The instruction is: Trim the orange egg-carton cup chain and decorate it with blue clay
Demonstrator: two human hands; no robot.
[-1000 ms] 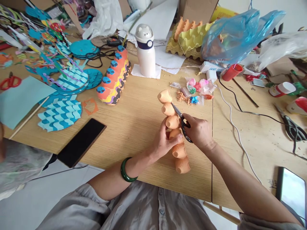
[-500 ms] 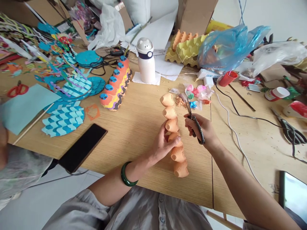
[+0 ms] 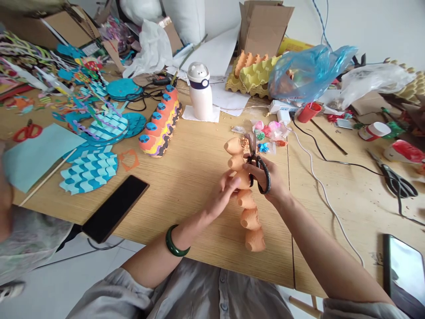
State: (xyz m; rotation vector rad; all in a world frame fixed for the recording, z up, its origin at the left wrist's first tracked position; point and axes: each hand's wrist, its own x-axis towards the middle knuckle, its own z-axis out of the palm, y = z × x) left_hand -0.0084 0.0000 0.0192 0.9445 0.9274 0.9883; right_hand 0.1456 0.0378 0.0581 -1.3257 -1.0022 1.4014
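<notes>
An orange egg-carton strip [image 3: 251, 219], a single row of several cups, extends from front to back over the table before me. My left hand [image 3: 221, 195] grips it from the left, thumb and fingers at a cup near its middle. In my right hand [image 3: 274, 179] is a pair of black-handled scissors [image 3: 264, 177], blades pointing away from me. The right fingertips touch the strip's right side, across from the left hand. Whether the blades touch the carton I cannot tell. Orange scraps [image 3: 245, 143] lie beyond the strip's far end.
A painted egg-carton caterpillar [image 3: 161, 122], a white bottle [image 3: 201, 95] and a dark phone [image 3: 115, 208] are to the left. Coloured clay packets [image 3: 274, 130], a white cable [image 3: 314, 173] and other scissors [image 3: 398, 181] lie right. Someone's arm shows at the left edge.
My right hand with the scissors has moved left, up against the strip. The strip's near end has shifted slightly toward me, and the left hand's fingers have shifted on it.
</notes>
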